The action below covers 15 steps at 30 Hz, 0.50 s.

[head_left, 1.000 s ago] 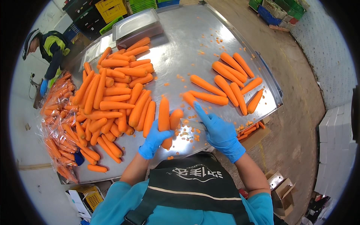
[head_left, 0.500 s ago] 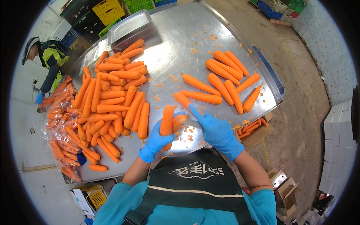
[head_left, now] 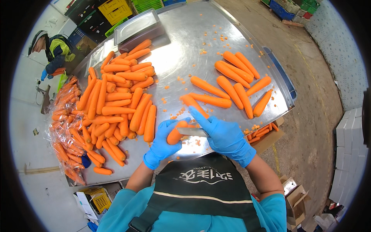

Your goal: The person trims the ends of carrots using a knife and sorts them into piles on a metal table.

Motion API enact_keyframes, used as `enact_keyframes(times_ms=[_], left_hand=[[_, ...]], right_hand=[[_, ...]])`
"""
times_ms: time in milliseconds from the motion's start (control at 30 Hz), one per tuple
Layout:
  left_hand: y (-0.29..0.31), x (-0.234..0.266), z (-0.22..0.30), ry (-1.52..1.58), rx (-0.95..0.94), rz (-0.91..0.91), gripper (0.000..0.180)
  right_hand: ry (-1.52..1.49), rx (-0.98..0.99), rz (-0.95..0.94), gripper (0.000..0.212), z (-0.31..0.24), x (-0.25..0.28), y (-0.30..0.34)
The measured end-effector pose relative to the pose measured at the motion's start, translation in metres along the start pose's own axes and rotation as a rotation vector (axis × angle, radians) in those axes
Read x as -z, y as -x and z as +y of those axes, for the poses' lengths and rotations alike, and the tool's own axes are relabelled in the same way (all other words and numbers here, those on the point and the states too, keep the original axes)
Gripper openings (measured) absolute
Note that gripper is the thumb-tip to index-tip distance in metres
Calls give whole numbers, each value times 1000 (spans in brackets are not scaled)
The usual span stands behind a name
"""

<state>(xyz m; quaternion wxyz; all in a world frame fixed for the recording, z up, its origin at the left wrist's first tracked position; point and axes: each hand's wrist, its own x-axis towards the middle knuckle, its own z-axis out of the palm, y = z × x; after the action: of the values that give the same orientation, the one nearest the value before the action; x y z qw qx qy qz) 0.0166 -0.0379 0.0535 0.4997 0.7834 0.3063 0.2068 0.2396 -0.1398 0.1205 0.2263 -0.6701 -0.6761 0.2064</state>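
Observation:
My left hand (head_left: 161,145), in a blue glove, is wrapped round a carrot (head_left: 175,135) above the near edge of the steel table (head_left: 185,42). A knife (head_left: 194,132) is in my blue-gloved right hand (head_left: 231,142); its handle is hidden in the palm. Its blade lies against the carrot, and my right index finger stretches out past the blade. Just beyond my hands lies a loose carrot (head_left: 195,105), partly covered by that finger. Several carrots (head_left: 232,91) rest to the right, and a large heap of carrots (head_left: 119,102) is on the left.
Carrots in clear plastic bags (head_left: 63,127) sit at the table's left end. A lidded container (head_left: 137,29) stands at the far left. Small carrot slices are scattered about. A cardboard box (head_left: 268,141) with carrots is below the right edge. Another person (head_left: 60,52) holds carrots at left.
The carrot held upright in my left hand has tilted down, and the knife blade now lies against it. The other person has drawn a hand back from the bags with carrots.

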Motion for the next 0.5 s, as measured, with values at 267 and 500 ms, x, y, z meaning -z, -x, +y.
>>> enact_keyframes(times_ms=[267, 500], left_hand=[[-8, 11, 28, -302, -194, -53, 68], [-11, 13, -16, 1403, 301, 180, 72]], right_hand=[[13, -47, 143, 71, 46, -39, 6], [-555, -323, 115, 47, 33, -42, 3]])
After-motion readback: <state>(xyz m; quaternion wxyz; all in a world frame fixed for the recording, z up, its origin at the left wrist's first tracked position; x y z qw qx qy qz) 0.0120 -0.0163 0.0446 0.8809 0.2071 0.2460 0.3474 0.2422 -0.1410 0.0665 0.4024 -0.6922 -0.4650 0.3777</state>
